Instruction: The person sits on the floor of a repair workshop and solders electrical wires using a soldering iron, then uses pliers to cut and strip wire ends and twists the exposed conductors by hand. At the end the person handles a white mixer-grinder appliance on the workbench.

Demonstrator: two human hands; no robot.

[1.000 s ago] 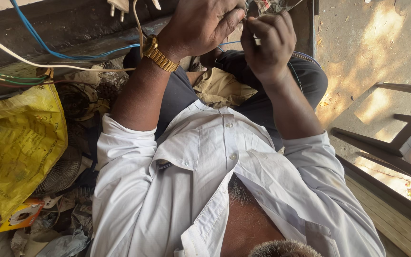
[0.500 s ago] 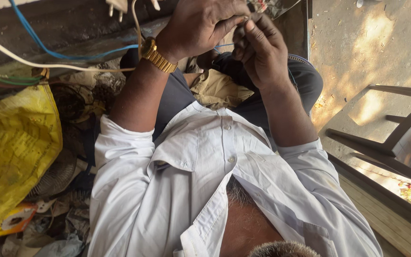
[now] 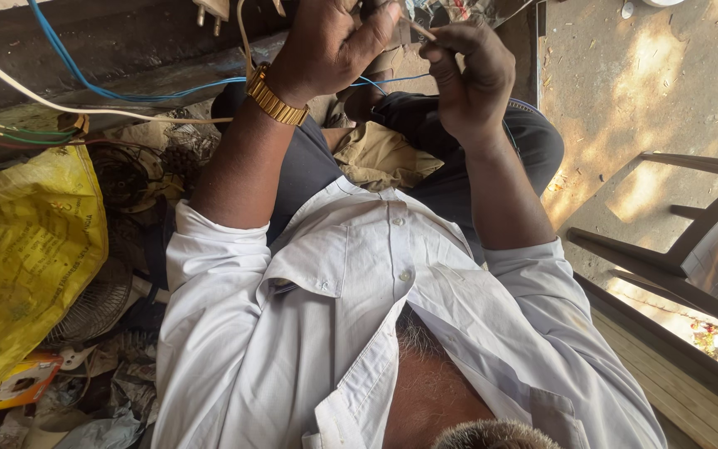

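Both hands up: left hand (image 3: 330, 46) and right hand (image 3: 467, 79) pinched on thin wire (image 3: 420, 31); work mid-way, unfinished.

A makeshift roadside repair spot, open to the air, served as the workplace. Loose wires in blue (image 3: 85, 79), white (image 3: 35, 93) and green (image 3: 10, 131) trailed over a worn, dusty ledge (image 3: 126, 37), beside a bare electric plug (image 3: 212, 10). Discarded fan guards (image 3: 93, 303) lay among crumpled paper and scrap, next to a yellow plastic sack (image 3: 27, 249) and a small yellow carton (image 3: 14, 384). Sunlight dappled a bare, littered earthen ground (image 3: 625, 91), where a dark plastic chair (image 3: 683, 241) stood by a timber edge (image 3: 675, 391).
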